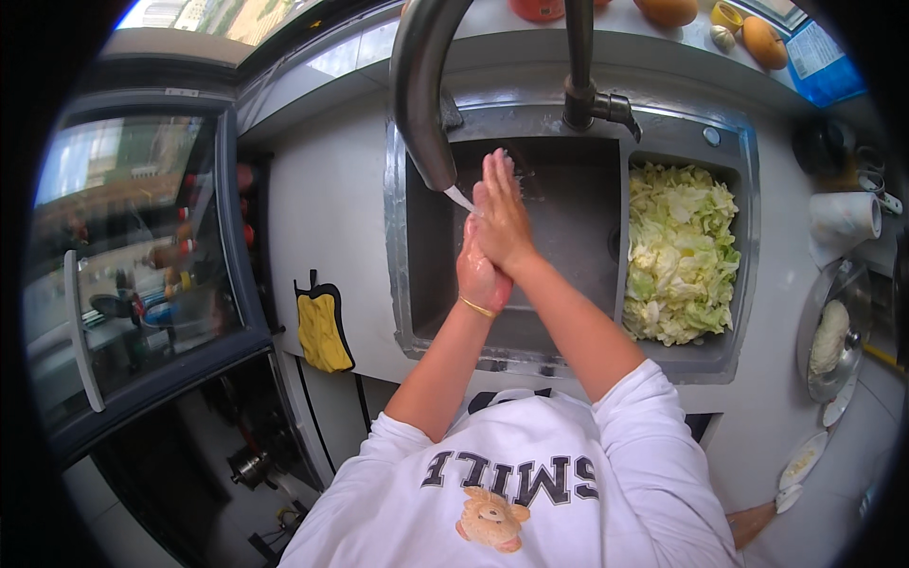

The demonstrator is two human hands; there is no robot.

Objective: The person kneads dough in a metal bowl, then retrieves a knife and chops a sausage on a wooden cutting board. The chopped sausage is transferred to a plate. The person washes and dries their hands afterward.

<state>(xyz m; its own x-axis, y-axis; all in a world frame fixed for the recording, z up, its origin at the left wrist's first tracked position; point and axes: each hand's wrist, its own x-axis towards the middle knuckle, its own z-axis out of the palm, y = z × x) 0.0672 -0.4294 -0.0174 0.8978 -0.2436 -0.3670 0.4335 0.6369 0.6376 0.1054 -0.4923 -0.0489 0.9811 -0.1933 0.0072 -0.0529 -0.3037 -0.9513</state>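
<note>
Water runs from the metal faucet spout (426, 142) onto my two wet hands, which press together palm to palm over the left part of the sink. My left hand (481, 266), with a thin gold-coloured band at its wrist, lies partly behind my right hand (503, 220). Neither is seen to hold an object, though the space between the palms is hidden. Under them is the dark left sink basin (568, 213). Torn cabbage leaves (682, 255) fill the smaller basin to the right.
A yellow cloth (323, 328) with black trim hangs at the counter's left. The faucet handle (618, 110) stands behind the basins. On the right are a paper roll (845, 216), a metal bowl (857, 284) with pale dough and small dishes. Orange gourds (765, 42) and a blue container (824, 64) sit behind.
</note>
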